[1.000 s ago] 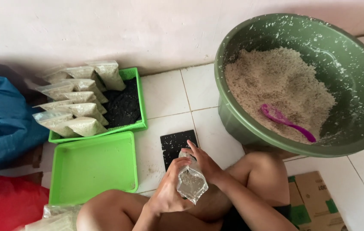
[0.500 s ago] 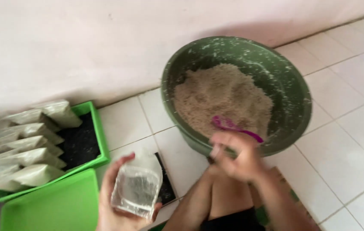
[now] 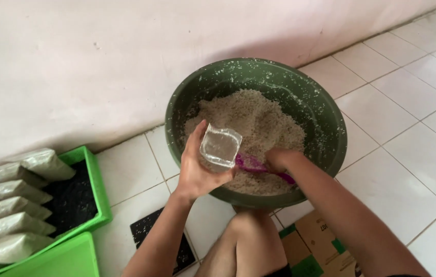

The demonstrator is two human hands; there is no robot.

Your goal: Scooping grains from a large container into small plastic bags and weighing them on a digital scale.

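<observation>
My left hand [image 3: 197, 172] holds a small clear plastic bag [image 3: 220, 147] with its mouth held wide, over the near rim of a big dark green basin [image 3: 325, 110]. The basin holds a heap of pale grain [image 3: 248, 115]. My right hand [image 3: 278, 159] is inside the basin, closed on the handle of a magenta scoop [image 3: 251, 164] that lies on the grain just right of the bag.
A green tray [image 3: 97, 190] at the left holds several filled bags [image 3: 15, 205] standing in a row. A second green tray [image 3: 69, 259] lies in front of it. A black flat scale [image 3: 148, 231] and a cardboard box [image 3: 312, 246] sit near my knee [image 3: 248, 231]. A wall is close behind.
The view swung right toward the basin. My left hand carried the bag up over the basin's rim, and my right hand went from reaching for the scoop to gripping it.
</observation>
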